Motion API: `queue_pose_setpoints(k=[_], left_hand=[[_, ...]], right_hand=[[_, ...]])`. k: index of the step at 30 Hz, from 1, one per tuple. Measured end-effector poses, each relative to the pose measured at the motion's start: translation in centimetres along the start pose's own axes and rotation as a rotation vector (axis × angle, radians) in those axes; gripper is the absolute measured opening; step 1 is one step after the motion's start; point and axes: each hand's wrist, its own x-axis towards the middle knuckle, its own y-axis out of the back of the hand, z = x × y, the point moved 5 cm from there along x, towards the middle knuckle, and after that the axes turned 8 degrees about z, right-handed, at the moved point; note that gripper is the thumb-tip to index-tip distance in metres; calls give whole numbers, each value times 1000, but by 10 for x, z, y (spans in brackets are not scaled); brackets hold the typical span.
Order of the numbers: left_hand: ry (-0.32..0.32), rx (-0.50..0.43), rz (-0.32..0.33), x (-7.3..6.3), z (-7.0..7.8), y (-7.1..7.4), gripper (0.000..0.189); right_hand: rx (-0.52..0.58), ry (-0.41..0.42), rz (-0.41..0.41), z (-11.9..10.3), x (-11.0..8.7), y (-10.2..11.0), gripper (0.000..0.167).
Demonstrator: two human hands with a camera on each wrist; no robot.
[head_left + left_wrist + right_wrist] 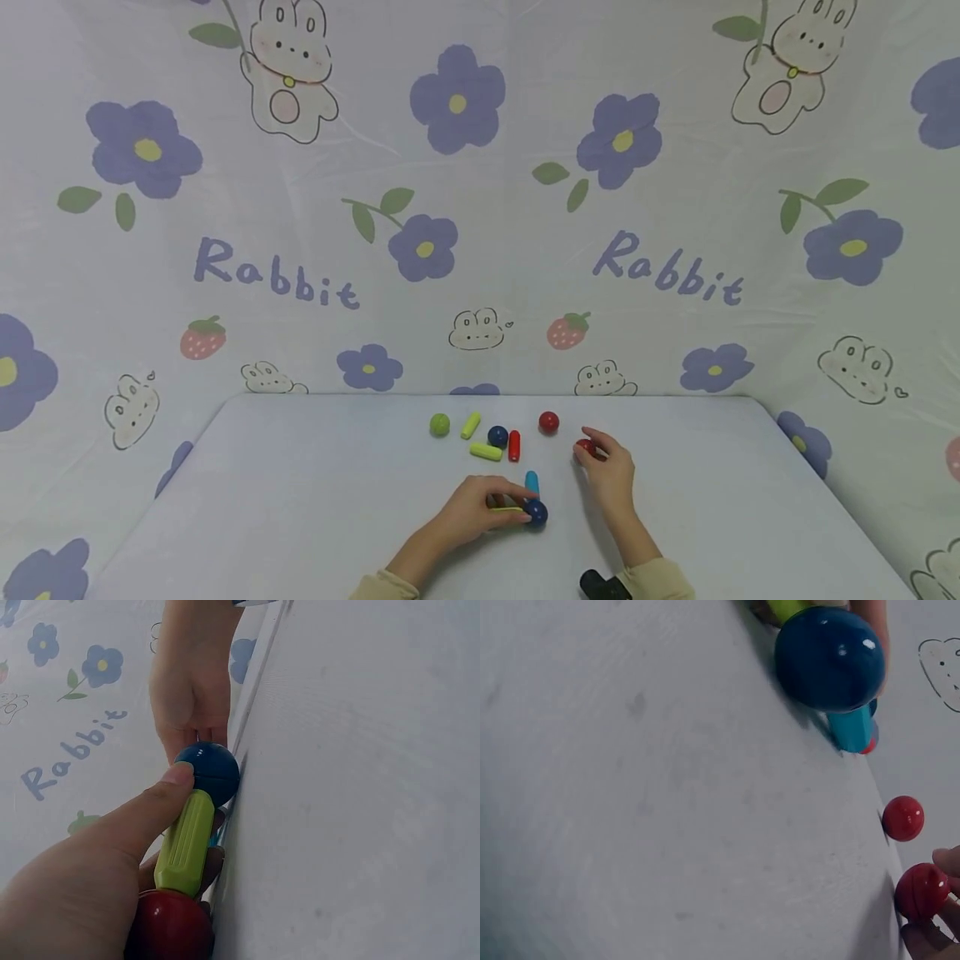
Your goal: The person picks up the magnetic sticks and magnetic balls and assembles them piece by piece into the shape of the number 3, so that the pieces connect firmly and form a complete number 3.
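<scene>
In the head view, the left hand [480, 504] pinches a shiny dark blue ball [536, 514], the right hand [611, 475] a shiny red ball [585, 449]; farther off on the white tabletop [300, 517] a green ball [439, 425], two lime sticks [471, 426] [486, 452], another blue ball [498, 436], a red stick [513, 446] and another red ball [549, 422] look left over. In the left wrist view, the ball, a ridged lime stick [184, 844] and a third red ball [171, 924] make a row, seemingly done. In the right wrist view, the ball hides one end of a light blue stick [851, 733], so I cannot tell if they join.
</scene>
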Motion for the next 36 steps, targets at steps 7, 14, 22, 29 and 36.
queue_pose_setpoints(k=[7,14,22,29,36], left_hand=[[-34,11,4,1,0,0,32],[-35,5,7,0,-1,0,32],[-87,24,25,-1,3,0,30],[-96,30,32,-2,5,1,30],[-84,34,40,-4,7,0,30]], right_hand=[[-31,37,22,5,2,-4,28],[-17,21,-23,5,-1,-10,33],[44,34,-85,4,-6,-23,31],[66,-8,-156,4,-12,-35,35],[111,-18,-204,3,-18,-41,36]])
